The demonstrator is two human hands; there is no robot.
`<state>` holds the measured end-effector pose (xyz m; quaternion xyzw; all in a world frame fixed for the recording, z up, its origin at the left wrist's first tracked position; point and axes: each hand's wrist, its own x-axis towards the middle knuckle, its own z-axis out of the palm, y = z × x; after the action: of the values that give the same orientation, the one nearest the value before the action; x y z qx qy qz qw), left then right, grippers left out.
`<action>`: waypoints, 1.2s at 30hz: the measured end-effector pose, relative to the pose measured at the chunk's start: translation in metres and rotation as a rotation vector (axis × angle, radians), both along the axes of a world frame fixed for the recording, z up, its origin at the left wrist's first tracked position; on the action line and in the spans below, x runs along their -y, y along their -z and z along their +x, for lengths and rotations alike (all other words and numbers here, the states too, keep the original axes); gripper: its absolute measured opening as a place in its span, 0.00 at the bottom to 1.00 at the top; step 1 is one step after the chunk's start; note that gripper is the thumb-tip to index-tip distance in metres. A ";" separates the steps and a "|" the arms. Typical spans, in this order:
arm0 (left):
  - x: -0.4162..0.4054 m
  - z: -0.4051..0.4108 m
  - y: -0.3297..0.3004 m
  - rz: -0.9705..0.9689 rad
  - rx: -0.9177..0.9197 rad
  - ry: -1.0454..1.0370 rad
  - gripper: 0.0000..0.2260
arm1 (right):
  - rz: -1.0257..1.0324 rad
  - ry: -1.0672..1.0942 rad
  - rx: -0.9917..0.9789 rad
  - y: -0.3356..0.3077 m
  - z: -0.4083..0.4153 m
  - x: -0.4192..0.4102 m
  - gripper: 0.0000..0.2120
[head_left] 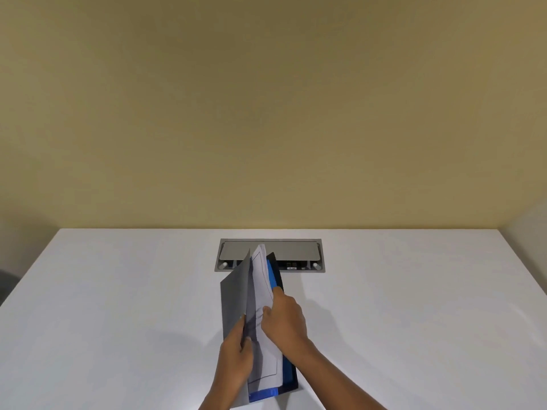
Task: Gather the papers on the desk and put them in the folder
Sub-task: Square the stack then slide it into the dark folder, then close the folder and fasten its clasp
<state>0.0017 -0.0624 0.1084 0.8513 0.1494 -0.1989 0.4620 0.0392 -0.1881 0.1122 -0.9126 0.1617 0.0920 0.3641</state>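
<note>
A dark folder [233,294] with a blue inner lining stands half open on the white desk [118,306], its spine towards me. My left hand [236,356] grips the raised grey front cover near its lower edge. A stack of white papers [262,279] with printed lines sits between the covers. My right hand [284,318] pinches the papers at their right edge, pressing them against the blue inside of the back cover.
A grey metal cable hatch [296,250] is set into the desk just behind the folder. A beige wall [266,113] rises at the desk's far edge. A dark object [4,287] shows at the far left edge.
</note>
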 end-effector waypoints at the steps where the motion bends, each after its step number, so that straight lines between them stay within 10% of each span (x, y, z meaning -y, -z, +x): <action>1: 0.000 0.000 0.000 0.006 -0.006 0.010 0.23 | -0.006 -0.002 -0.006 0.003 0.002 -0.005 0.14; 27: 0.011 0.001 0.022 0.044 0.000 0.108 0.21 | -0.140 0.043 -0.047 0.032 -0.020 -0.001 0.14; 36: 0.046 -0.018 0.080 0.353 0.026 0.543 0.22 | -0.074 0.068 -0.140 0.060 -0.064 0.053 0.14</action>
<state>-0.0162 -0.1081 0.0281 0.9295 -0.0571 -0.2749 0.2392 -0.0243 -0.2414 0.0523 -0.9107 0.2210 0.1371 0.3208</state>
